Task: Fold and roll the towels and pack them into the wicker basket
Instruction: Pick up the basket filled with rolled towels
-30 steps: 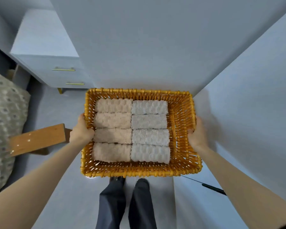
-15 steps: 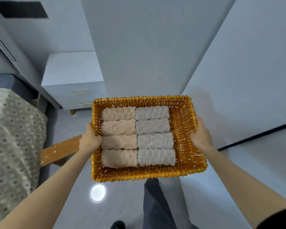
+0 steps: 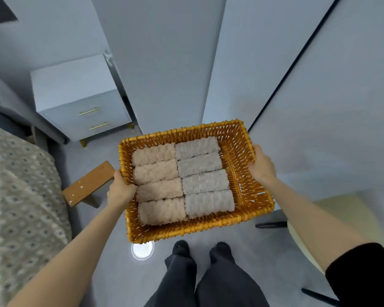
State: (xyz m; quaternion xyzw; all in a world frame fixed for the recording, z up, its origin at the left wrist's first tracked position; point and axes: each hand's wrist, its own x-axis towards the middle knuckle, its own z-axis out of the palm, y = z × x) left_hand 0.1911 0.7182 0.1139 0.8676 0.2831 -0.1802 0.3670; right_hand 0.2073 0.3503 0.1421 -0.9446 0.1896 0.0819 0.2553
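Wickerwork carries this load: the orange-brown rectangular wicker basket (image 3: 193, 229) is off the floor, held in front of the person by its two short sides. The left hand (image 3: 120, 191) is curled over the basket's left rim. The right hand (image 3: 262, 167) clasps the right rim with its fingers wrapped round the wall. Both hands grip the basket and nothing else.

Inside it, four beige rolled towels (image 3: 157, 182) lie in a column against the left wall. Four grey rolled towels (image 3: 205, 173) lie in a column just beside them, end to end, each roll touching its neighbours. A bare strip of woven bottom shows between the grey rolls and the right wall.

The basket looks stiff with a little spring, and its rough weave should not slip in the fingers, so the thick rim at mid-side is the sound place to hold. The load is probably light for its bulk and sits toward the left, so that side likely pulls more. The rolls are soft and squashable. They would likely slide into the bare strip if the basket tips right, so level carrying suits it. A single roll is best taken round its middle, not by a loose edge.
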